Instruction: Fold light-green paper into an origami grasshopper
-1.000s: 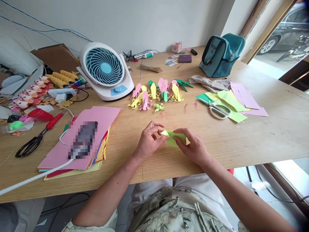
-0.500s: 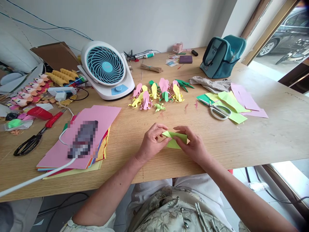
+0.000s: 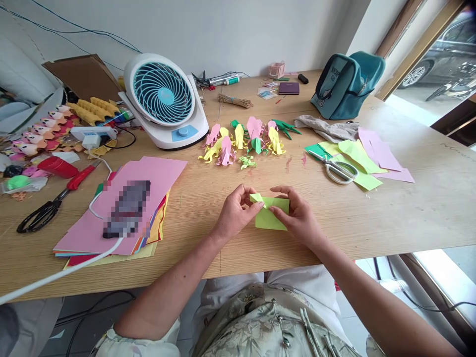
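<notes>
A light green sheet of paper (image 3: 272, 219) is between my hands above the table's front edge, with a fold at its upper left corner. My left hand (image 3: 235, 212) pinches that folded corner between thumb and fingers. On the paper's right side, my right hand (image 3: 299, 213) grips it with the thumb in front and the fingers behind. Farther back stand several folded paper figures in pink, yellow and green, among them a pink figure (image 3: 226, 151) and a small light green one (image 3: 247, 162).
At right, scissors (image 3: 341, 172) rest by paper scraps (image 3: 366, 182), with a teal bag (image 3: 340, 94) behind. A fan (image 3: 163, 99) stands at back left. Pink paper (image 3: 84, 223) lies stacked at left under a blurred device (image 3: 128, 208), beside red-and-black scissors (image 3: 55, 201).
The paper has turned so more of its lower face shows beneath my fingers. My right thumb has shifted slightly to the right, and the head view has moved a little.
</notes>
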Motion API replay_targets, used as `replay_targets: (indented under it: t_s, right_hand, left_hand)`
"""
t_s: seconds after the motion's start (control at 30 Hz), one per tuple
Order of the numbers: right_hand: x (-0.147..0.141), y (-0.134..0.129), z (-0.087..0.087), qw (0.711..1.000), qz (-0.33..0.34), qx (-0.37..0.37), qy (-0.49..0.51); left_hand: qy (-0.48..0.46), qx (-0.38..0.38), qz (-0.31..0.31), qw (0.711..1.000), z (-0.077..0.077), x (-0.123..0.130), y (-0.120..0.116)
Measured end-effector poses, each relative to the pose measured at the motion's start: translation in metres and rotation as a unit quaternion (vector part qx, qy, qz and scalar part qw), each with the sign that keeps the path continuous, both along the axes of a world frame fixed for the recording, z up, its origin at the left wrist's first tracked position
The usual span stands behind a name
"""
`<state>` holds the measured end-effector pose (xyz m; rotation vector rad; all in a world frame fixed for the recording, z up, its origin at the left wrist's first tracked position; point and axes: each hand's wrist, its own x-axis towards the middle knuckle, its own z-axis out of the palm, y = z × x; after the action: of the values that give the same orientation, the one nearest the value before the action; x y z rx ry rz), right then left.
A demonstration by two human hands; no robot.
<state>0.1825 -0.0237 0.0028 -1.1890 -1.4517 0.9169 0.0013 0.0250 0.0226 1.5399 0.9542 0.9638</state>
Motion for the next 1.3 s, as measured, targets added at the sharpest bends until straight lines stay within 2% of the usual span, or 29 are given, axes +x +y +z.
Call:
replay_targets:
  t_s: [0.1, 0.27, 0.5, 0.93, 1.3]
  right_hand:
    - [0.001, 0.001, 0.001, 1.0, 0.017, -0.015, 0.007]
    - [0.001, 0.003, 0.003, 0.998, 0.029, -0.045, 0.012]
    - [0.005, 0.004, 0.0, 0.995, 0.045, -0.075, 0.036]
    - [0.004, 0.004, 0.003, 0.995, 0.022, -0.091, 0.04]
    - [0.002, 0.004, 0.002, 0.995, -0.003, -0.082, 0.062]
  left_hand:
    - [-0.005, -0.014, 0.0, 1.0, 0.002, 0.001, 0.0]
    - [0.02, 0.023, -0.011, 0.999, 0.005, 0.002, 0.0]
    - [0.033, 0.039, -0.008, 0.999, 0.001, 0.002, 0.0]
    - [0.041, 0.074, 0.004, 0.996, 0.005, 0.006, -0.001]
    - [0.015, 0.056, -0.025, 0.998, -0.005, 0.012, -0.003]
